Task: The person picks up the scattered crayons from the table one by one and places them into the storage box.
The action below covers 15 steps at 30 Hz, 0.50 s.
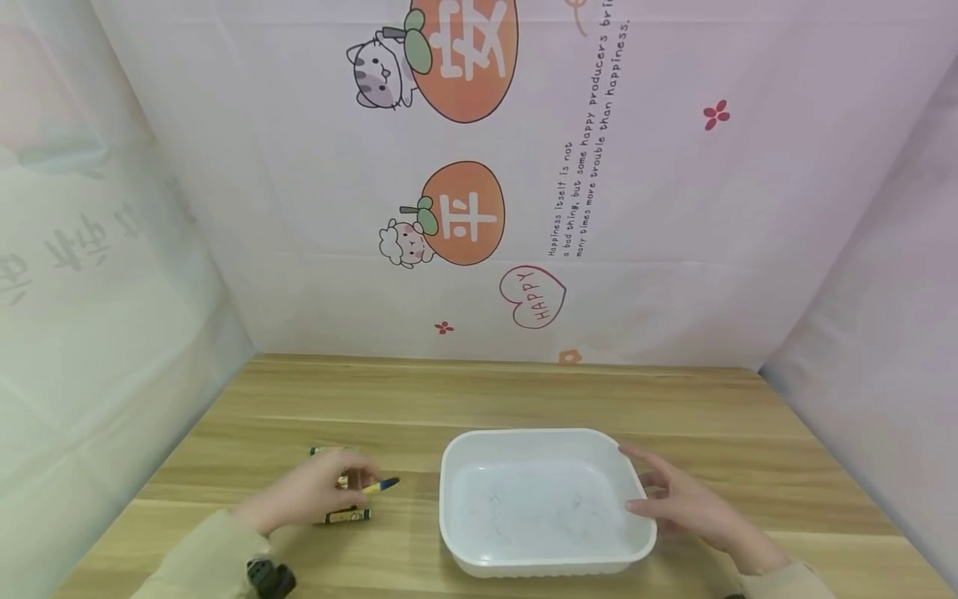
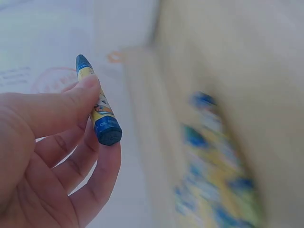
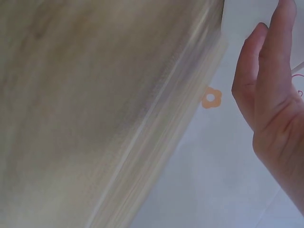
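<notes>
A: The left hand (image 1: 325,489) pinches one blue crayon (image 2: 103,114) with its thumb and fingers.
B: Where's the crayon?
A: Over the table (image 1: 509,399), left of the white tub (image 1: 554,568).
B: And the right hand (image 1: 684,503)?
A: It touches the tub's right edge. I can't tell if it grips.
B: What's done?
A: One crayon is picked up, but it's outside the tub.
B: What isn't?
A: The other crayons (image 1: 348,516) lie near the left hand, not picked up.

A left hand (image 2: 42,180) pinches a blue-ended crayon (image 2: 102,112) in a yellow wrapper between thumb and fingers, its tapered tip toward the top of the view. At right, more blue-and-yellow crayons (image 2: 216,173) lie blurred, close together, on the worktop (image 2: 280,118).
</notes>
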Each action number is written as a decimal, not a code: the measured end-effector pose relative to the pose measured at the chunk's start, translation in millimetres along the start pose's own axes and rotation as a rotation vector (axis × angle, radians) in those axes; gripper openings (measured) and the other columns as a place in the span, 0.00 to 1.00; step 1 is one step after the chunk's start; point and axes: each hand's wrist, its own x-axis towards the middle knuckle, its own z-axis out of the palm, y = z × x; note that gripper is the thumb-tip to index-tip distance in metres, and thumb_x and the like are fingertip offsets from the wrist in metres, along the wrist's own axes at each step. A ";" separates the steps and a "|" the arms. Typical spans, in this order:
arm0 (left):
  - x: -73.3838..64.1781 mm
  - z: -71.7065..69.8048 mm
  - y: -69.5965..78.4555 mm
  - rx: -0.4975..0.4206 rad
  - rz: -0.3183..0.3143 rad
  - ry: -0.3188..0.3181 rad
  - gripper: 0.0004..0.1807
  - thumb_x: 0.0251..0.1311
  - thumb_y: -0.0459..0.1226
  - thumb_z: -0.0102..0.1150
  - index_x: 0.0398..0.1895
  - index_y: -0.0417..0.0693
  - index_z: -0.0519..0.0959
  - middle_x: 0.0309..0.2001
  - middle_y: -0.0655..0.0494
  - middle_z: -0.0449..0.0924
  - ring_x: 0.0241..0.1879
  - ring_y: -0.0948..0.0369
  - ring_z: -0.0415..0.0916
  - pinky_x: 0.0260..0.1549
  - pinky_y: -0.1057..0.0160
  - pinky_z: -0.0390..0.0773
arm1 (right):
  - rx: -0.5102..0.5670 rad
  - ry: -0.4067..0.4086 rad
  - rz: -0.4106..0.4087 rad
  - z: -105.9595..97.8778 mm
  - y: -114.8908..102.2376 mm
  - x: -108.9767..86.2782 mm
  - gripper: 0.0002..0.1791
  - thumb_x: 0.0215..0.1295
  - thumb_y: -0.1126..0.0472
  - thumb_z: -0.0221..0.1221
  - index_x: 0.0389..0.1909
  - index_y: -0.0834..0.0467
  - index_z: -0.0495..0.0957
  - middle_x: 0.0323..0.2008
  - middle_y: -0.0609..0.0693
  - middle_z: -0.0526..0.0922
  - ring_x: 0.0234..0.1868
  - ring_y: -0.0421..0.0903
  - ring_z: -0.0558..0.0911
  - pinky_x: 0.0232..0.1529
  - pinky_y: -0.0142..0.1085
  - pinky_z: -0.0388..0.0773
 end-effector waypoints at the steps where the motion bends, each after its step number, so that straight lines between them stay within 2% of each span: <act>1: 7.3 -1.2 5.6 0.005 0.006 0.001 0.12 0.52 0.33 0.63 0.42 0.46 0.80 0.31 0.61 0.78 0.31 0.74 0.71 0.30 0.73 0.76 | 0.004 0.000 -0.002 -0.1 0.0 -0.1 0.45 0.61 0.63 0.58 0.71 0.62 0.39 0.53 0.78 0.63 0.45 0.53 0.80 0.37 0.47 0.82; 6: 49.4 -5.1 41.0 0.024 0.027 -0.013 0.12 0.55 0.34 0.61 0.44 0.47 0.80 0.34 0.58 0.79 0.34 0.70 0.73 0.32 0.72 0.77 | 0.023 0.002 0.006 0.0 -0.6 -1.0 0.46 0.61 0.63 0.59 0.71 0.61 0.38 0.53 0.78 0.62 0.44 0.53 0.80 0.37 0.48 0.82; 9: 75.6 -3.5 59.9 0.047 0.054 -0.023 0.12 0.56 0.34 0.61 0.44 0.50 0.80 0.35 0.60 0.79 0.35 0.68 0.74 0.34 0.71 0.77 | 0.033 0.002 0.005 0.5 -0.3 -1.1 0.46 0.61 0.63 0.59 0.70 0.62 0.38 0.53 0.79 0.62 0.44 0.53 0.80 0.37 0.48 0.82; 15: 122.9 13.2 86.7 0.066 0.068 -0.082 0.12 0.57 0.36 0.61 0.45 0.54 0.80 0.38 0.63 0.80 0.38 0.69 0.74 0.38 0.71 0.76 | 0.022 -0.001 0.009 -0.2 1.5 0.3 0.46 0.60 0.62 0.59 0.70 0.63 0.38 0.53 0.77 0.64 0.43 0.51 0.80 0.38 0.49 0.82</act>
